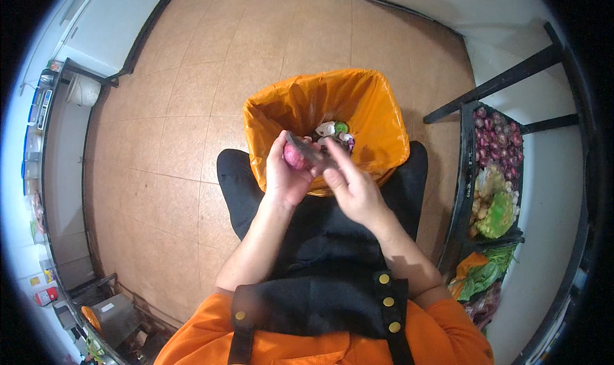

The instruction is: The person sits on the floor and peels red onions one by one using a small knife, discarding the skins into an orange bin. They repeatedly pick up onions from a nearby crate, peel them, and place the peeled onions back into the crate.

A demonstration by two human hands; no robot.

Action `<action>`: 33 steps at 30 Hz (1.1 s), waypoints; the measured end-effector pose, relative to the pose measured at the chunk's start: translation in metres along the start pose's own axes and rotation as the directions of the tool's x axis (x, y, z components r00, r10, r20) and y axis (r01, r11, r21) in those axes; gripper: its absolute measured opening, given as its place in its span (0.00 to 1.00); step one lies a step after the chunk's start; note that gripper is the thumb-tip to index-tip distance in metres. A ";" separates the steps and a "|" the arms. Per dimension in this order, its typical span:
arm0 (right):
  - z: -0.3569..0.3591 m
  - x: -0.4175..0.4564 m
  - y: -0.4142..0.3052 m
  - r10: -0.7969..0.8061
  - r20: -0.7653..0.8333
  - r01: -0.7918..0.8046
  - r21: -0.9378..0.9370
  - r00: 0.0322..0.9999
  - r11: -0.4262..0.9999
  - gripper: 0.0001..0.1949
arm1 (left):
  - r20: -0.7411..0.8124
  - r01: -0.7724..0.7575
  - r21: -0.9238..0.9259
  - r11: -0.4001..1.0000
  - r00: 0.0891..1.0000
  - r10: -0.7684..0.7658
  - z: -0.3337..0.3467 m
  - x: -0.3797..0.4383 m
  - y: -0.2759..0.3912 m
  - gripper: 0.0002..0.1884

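Note:
My left hand [289,180] holds a pink-red bulb [295,156], which looks like a red onion, over the near part of an orange-lined bin. A dark, blurred blade [307,149], seemingly a knife's, lies across the top of the bulb. My right hand [357,192] is closed around the near end of that knife, its index finger stretched forward and its thumb below. Motion blur hides the exact grip. The bin liner [383,110] stands wide around pale and purple peelings [327,128] and a green vegetable slice [341,127] at the bottom.
The bin stands between my knees on the tiled floor [182,125]. At the right, a black crate [466,173] holds red onions [499,137], bagged garlic and a green vegetable [496,216]. Leafy greens [489,271] lie nearer me. A shelf [62,173] runs along the left.

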State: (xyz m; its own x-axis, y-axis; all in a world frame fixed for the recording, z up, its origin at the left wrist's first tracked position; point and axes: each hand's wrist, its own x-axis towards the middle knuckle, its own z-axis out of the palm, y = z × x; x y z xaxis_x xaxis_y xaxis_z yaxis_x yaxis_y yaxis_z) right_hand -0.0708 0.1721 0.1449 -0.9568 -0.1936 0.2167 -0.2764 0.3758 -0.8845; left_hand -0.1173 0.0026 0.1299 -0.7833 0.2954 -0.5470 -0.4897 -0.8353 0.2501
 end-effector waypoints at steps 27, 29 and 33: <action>0.016 -0.004 -0.022 0.097 0.069 -0.092 -0.074 0.993 0.993 0.29 | -0.132 -0.391 0.336 0.857 0.881 0.454 0.008 -0.014 -0.021 0.23; 0.018 0.004 -0.026 0.144 0.080 -0.136 -0.097 0.986 0.986 0.28 | -0.102 -0.401 0.219 0.889 0.897 0.430 0.007 -0.018 -0.022 0.18; 0.012 0.003 -0.029 0.147 0.103 -0.140 -0.073 0.984 0.987 0.28 | -0.141 -0.264 0.322 0.909 0.936 0.322 0.009 -0.022 -0.005 0.26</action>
State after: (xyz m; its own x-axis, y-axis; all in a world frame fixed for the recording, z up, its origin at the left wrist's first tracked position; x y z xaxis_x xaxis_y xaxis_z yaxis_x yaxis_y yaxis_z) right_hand -0.0644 0.1494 0.1660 -0.9727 -0.2285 0.0402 -0.1451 0.4641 -0.8738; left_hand -0.1011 0.0050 0.1481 -0.8370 -0.0575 -0.5441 -0.3616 -0.6882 0.6290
